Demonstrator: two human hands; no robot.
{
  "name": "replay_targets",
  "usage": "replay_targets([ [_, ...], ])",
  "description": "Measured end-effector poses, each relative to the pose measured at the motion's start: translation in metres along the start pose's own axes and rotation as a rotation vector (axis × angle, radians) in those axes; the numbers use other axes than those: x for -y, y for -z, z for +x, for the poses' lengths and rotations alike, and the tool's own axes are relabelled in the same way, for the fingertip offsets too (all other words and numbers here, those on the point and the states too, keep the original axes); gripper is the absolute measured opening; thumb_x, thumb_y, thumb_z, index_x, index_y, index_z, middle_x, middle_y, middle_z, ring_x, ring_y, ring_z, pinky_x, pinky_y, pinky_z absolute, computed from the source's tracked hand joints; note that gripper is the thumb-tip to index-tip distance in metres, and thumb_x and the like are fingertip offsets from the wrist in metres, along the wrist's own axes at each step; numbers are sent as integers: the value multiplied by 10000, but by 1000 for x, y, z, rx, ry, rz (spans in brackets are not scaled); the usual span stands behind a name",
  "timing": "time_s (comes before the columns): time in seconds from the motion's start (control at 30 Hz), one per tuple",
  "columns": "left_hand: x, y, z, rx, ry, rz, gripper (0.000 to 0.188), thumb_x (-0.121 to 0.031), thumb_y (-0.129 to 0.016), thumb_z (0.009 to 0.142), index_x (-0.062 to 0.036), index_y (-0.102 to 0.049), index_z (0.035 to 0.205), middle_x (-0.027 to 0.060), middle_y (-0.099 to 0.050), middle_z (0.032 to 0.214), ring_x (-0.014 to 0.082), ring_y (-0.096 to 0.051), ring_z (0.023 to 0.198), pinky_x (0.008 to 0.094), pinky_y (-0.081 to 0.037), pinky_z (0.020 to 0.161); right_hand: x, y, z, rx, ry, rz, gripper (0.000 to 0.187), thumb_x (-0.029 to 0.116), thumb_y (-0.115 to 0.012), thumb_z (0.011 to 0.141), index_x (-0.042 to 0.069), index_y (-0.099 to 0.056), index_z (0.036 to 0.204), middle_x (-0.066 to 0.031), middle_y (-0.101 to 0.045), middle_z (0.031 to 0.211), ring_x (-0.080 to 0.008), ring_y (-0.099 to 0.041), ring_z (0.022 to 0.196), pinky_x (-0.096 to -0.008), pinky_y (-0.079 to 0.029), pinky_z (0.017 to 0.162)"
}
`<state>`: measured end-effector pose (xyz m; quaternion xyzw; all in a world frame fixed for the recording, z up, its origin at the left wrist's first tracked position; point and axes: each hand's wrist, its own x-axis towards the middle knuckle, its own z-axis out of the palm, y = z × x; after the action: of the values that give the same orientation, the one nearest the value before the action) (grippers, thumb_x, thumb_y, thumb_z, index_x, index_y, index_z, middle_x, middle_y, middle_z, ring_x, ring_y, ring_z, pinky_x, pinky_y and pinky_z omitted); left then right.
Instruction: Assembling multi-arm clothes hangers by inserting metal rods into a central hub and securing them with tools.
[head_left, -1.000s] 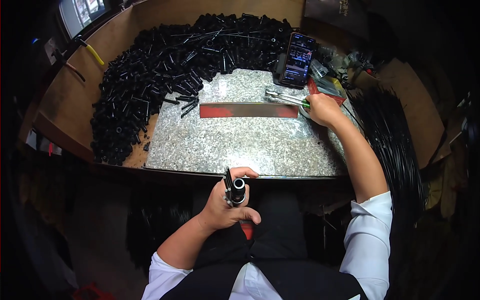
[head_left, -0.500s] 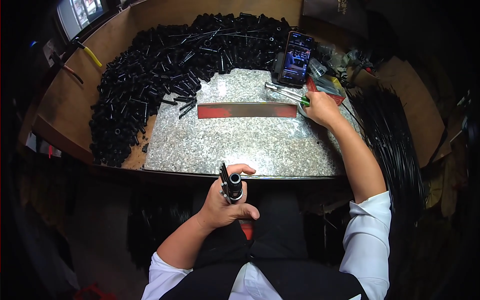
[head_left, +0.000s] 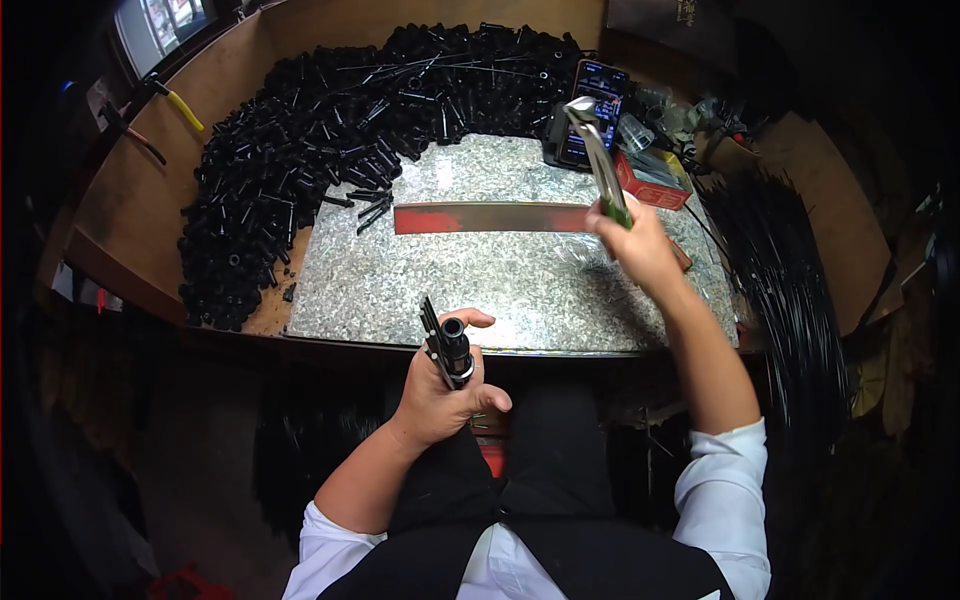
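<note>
We see our left hand [head_left: 438, 395] clenched around one short black tube [head_left: 455, 345] with two thin black rods [head_left: 432, 330] beside it, held near the stone slab's [head_left: 480, 290] front edge as before. Right of that grip, our right hand [head_left: 640, 245] has lifted off the slab and now grasps one pair of pliers [head_left: 598, 160] raised upright, so the tool is ready for the tube. Behind lie one red-ended metal bar [head_left: 490, 217], one phone [head_left: 592, 100] and an uncountable pile of black tubes [head_left: 300, 150]
</note>
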<state>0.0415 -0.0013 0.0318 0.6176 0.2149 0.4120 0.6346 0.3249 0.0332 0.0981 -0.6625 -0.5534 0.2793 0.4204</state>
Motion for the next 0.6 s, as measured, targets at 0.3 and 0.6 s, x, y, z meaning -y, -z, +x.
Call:
replay_targets([
  [0.3, 2, -3, 2, -15, -49, 39, 615, -275, -853, 637, 2, -442, 1001, -10, -495, 735, 43, -473, 634, 218, -373, 612, 34, -73, -104, 347, 173, 497, 55, 7, -635, 838, -5, -602, 880, -74, -587, 881, -140, -579, 762, -285, -473, 679],
  [0.6, -3, -3, 0, 30, -120, 164, 763, -131, -854, 657, -16, -406, 1264, -65, -499, 718, 27, -511, 666, 185, -423, 641, 41, -89, -113, 276, 347, 344, 81, -24, -639, 816, 0, -616, 890, -87, -608, 870, -179, -601, 840, -305, -480, 744],
])
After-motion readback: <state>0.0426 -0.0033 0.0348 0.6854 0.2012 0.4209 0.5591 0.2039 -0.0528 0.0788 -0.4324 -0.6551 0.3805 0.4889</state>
